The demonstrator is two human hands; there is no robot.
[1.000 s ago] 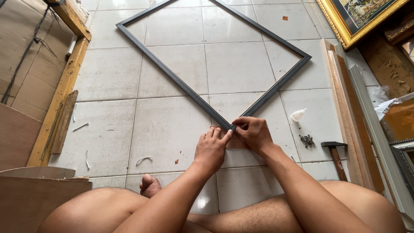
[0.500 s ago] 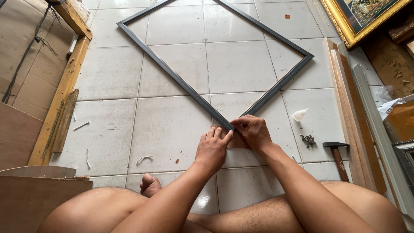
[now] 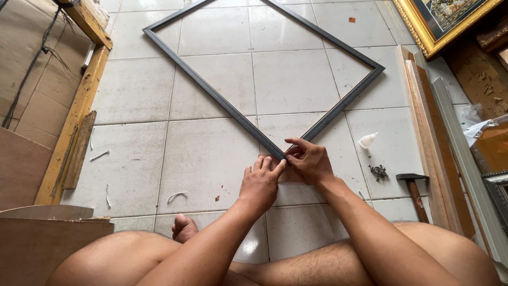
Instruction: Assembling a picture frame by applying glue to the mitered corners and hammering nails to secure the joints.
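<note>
Both hands (image 3: 286, 172) on frame (image 3: 211, 95) corner

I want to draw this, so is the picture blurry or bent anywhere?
Head view: sharp and evenly daylit, soft shadows under both hands, left hand and right hand, at the dark frame corner; floor tile lines bow toward the edges, showing wide-lens distortion; faint sheen, no harsh glare.

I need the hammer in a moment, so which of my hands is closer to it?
Right. Your right hand rests on the dark frame corner, with the hammer on the floor further to its right. Your left hand sits beside it, farther from the hammer.
</note>
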